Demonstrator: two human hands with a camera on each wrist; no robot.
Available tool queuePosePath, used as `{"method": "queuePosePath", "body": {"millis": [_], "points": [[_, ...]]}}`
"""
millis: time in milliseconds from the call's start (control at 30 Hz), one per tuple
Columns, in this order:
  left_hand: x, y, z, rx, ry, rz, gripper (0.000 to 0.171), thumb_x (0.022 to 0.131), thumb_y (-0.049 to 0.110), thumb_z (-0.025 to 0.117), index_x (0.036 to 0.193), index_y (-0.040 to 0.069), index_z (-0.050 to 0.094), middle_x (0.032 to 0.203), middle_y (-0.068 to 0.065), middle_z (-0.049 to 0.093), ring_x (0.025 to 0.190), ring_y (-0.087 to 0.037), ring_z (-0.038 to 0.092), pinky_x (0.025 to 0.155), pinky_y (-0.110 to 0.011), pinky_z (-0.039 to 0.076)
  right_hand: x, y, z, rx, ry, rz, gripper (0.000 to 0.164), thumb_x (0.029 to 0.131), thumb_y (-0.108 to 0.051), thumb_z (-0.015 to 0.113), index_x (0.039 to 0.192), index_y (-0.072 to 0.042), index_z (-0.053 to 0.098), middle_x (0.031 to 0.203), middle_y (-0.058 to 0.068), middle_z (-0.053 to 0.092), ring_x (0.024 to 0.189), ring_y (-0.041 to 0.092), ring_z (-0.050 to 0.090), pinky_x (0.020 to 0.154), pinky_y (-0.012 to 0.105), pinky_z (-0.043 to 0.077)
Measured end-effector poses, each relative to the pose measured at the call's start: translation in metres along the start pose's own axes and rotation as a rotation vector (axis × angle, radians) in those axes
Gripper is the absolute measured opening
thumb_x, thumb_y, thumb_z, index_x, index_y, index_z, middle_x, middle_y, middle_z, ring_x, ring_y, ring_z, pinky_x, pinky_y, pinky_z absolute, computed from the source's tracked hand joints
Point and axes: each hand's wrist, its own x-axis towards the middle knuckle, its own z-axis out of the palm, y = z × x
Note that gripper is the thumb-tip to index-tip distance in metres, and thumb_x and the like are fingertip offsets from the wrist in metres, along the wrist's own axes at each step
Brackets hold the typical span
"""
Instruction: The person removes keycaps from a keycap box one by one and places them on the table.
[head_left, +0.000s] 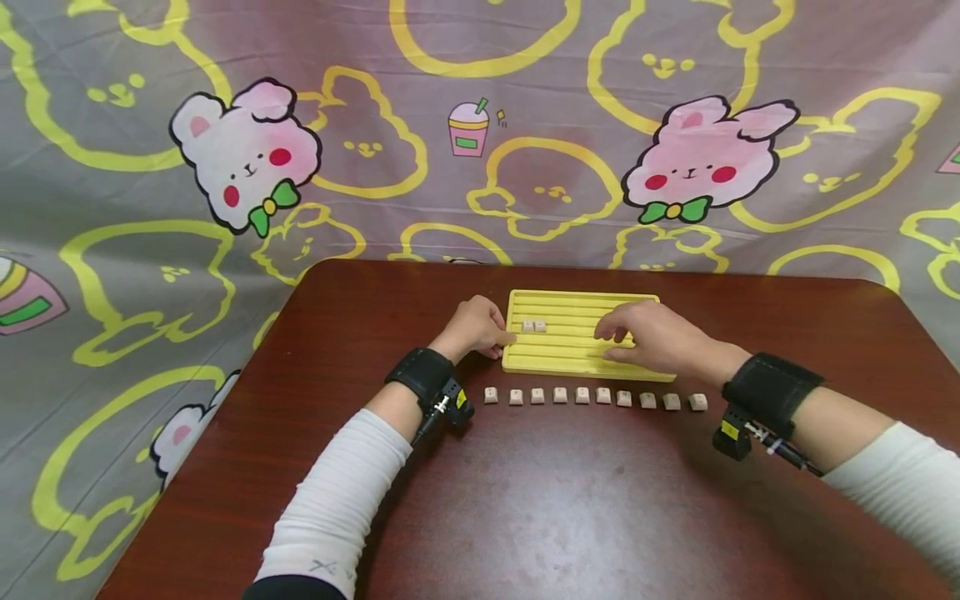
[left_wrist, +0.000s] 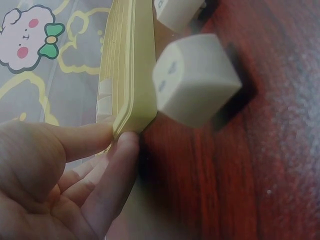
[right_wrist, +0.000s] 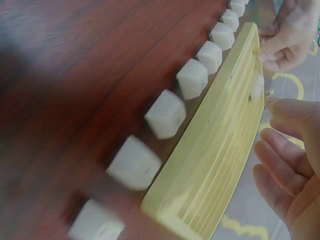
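A yellow ridged tray point(head_left: 566, 352) lies on the table. My left hand point(head_left: 478, 325) pinches its left end between thumb and fingers, as the left wrist view also shows of the tray's corner point(left_wrist: 140, 100). Two white keycaps point(head_left: 534, 326) sit side by side in one groove, toward the tray's left end. Over the tray's right part my right hand point(head_left: 660, 337) hovers with loosely bent fingers; in the right wrist view nothing is between its fingers point(right_wrist: 282, 155). Several more white keycaps point(head_left: 582, 395) stand in a row along the tray's near side, with small dark marks on them.
The dark brown table point(head_left: 525, 508) reaches toward me from the keycap row. Behind its far edge hangs a patterned cloth point(head_left: 540, 108). Each wrist wears a black strap with a small camera, such as the left one point(head_left: 454, 407), close to the keycap row's left end.
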Motion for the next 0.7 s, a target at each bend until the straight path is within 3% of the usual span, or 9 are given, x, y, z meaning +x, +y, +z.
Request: {"method": "queuePosePath", "body": {"millis": [300,500,700], "points": [[0.001,-0.002,0.001,0.011,0.009,0.003,0.019,0.085,0.010,0.078,0.088,-0.003,0.066,0.067,-0.008,0.065,0.049,-0.012,0.064,0.055,-0.027,0.062,0.031,-0.012,0.011,0.004,0.024,-0.072,0.025,0.085,-0.016,0.079,0.107,-0.006,0.073,0.104,0.009,0.074,0.091,0.022,0.069,0.081,0.040,0.060],[-0.001,-0.002,0.001,0.008,0.005,0.004,0.018,0.085,0.010,0.078,0.089,-0.003,0.065,0.073,-0.010,0.064,0.051,-0.012,0.064,0.057,-0.028,0.063,0.047,-0.013,0.016,0.034,0.011,-0.033,0.027,0.087,-0.018,0.077,0.110,-0.006,0.072,0.107,0.010,0.074,0.094,0.025,0.069,0.083,0.041,0.060],[-0.001,-0.001,0.000,0.012,0.001,0.000,0.018,0.085,0.010,0.078,0.088,-0.003,0.066,0.067,-0.009,0.066,0.051,-0.013,0.065,0.058,-0.029,0.063,0.064,-0.015,0.022,0.078,0.007,0.021,0.028,0.088,-0.018,0.075,0.114,-0.006,0.072,0.109,0.010,0.073,0.096,0.025,0.069,0.085,0.040,0.059]]}}
